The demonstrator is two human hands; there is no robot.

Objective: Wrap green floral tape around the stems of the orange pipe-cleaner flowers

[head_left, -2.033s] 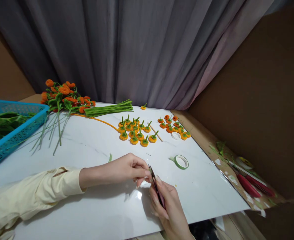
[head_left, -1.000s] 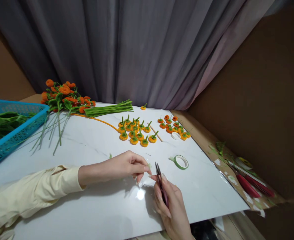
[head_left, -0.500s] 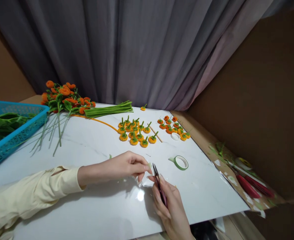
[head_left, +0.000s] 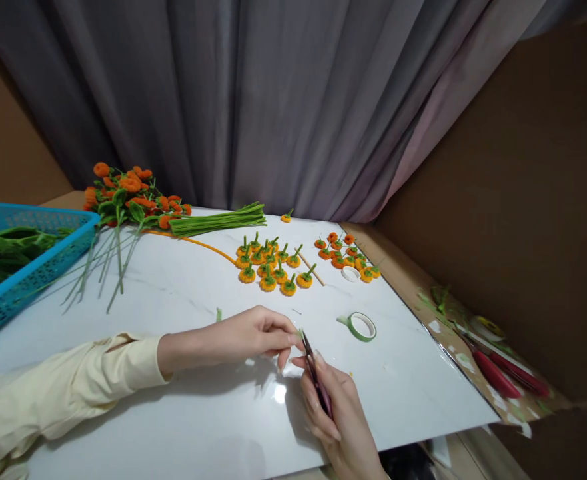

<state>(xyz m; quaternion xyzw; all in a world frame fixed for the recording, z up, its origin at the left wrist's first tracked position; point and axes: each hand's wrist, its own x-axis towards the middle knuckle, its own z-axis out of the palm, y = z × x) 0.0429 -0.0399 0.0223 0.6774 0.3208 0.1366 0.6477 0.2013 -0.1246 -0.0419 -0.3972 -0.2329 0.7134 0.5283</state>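
My left hand (head_left: 268, 335), in a cream sleeve, is over the white tabletop with thumb and fingertips pinched together. A tiny pale green scrap (head_left: 300, 334) shows at those fingertips; its kind is not clear. My right hand (head_left: 336, 403) grips a slim pointed tool (head_left: 318, 380) with dark jaws and maroon handles, like small pliers or snips. The tool's tips touch or nearly touch the scrap. To the right lies a roll of green tape (head_left: 363, 327) with a loose end. Behind the hands stand several yellow chenille flower heads (head_left: 268, 283) with green stubs pointing up.
A blue basket (head_left: 68, 250) of green leaves stands at left. Behind are orange flowers (head_left: 130, 183) and a bundle of green stems (head_left: 218, 220). Small orange flower heads (head_left: 338, 262) and a white ring (head_left: 350, 273) lie back right. Red-handled cutters (head_left: 496, 373) rest beyond the right table edge.
The tool's tips have moved slightly up and left, to the scrap at my left fingertips. Their gap looks narrower. My left hand has barely moved.
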